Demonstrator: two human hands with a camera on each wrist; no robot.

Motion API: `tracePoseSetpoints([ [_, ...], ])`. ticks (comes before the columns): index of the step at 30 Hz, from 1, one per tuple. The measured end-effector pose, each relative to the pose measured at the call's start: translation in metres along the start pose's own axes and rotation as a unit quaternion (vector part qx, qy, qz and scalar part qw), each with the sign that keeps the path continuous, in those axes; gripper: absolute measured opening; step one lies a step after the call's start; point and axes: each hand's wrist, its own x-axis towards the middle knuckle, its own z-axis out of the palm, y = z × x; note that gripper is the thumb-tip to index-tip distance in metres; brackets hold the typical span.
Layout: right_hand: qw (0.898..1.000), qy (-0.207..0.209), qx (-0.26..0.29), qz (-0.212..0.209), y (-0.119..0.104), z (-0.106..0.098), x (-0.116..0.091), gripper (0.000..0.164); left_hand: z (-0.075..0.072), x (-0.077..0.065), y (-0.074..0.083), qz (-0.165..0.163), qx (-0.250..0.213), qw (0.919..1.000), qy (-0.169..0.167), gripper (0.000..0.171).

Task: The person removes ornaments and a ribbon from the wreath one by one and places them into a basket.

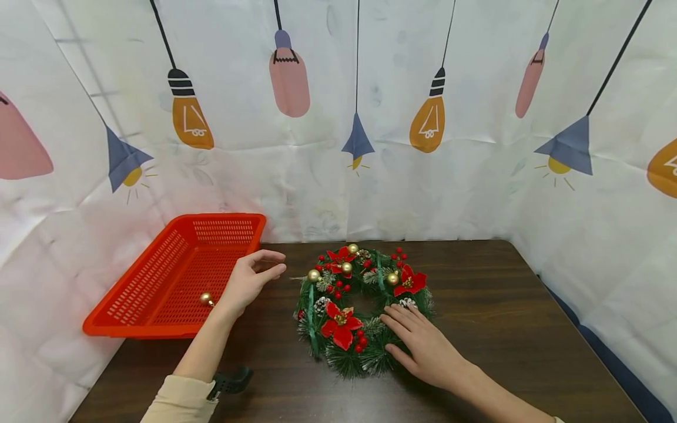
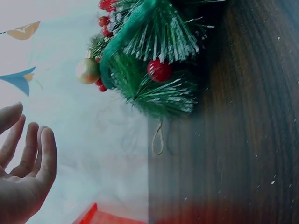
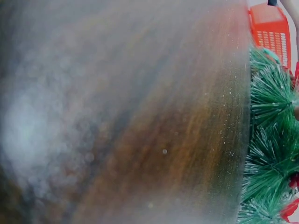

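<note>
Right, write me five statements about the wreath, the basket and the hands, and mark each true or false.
1. A gold ball lies in the red basket. True.
2. The left hand grips the wreath. False: it is apart from the wreath and holds nothing.
3. The right hand touches the wreath. True.
4. In the head view, the red basket is right of the wreath. False: it is on the left.
5. The wreath's large flowers are white. False: they are red.

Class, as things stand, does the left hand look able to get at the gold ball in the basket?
Probably yes: the left hand looks empty and is near the basket, whose top is open, and nothing appears to cover the gold ball.
</note>
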Motion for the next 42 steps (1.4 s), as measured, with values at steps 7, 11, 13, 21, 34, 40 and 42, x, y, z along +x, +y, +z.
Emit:
tracePoseSetpoints([
  [7,1.0,0.003,0.0,-0.002,0.0,0.001,0.0,0.057,0.013,0.001,-0.003,-0.013,-0.02,0.9996,-0.017,0.031],
  [11,1.0,0.001,0.003,0.0,0.0,0.001,0.0,0.057,0.021,0.006,-0.006,-0.014,-0.018,0.9994,-0.026,0.029],
  [13,1.0,0.0,0.005,0.002,-0.001,0.001,0.0,0.057,0.025,0.008,-0.009,-0.013,-0.02,0.9992,-0.031,0.028],
  [21,1.0,0.001,0.006,0.005,-0.001,-0.001,0.0,0.057,0.037,0.009,-0.017,-0.02,-0.033,0.9979,-0.051,0.031],
  [34,1.0,0.003,0.006,0.001,-0.001,0.0,0.0,0.057,0.05,0.017,-0.024,-0.029,-0.055,0.9943,-0.087,0.039],
  [40,1.0,0.001,0.006,0.003,0.0,0.0,0.0,0.056,0.053,0.018,-0.024,-0.026,-0.067,0.9919,-0.105,0.041],
  [42,1.0,0.001,0.006,0.003,0.0,0.0,0.0,0.056,0.054,0.019,-0.025,-0.025,-0.064,0.9916,-0.11,0.041],
])
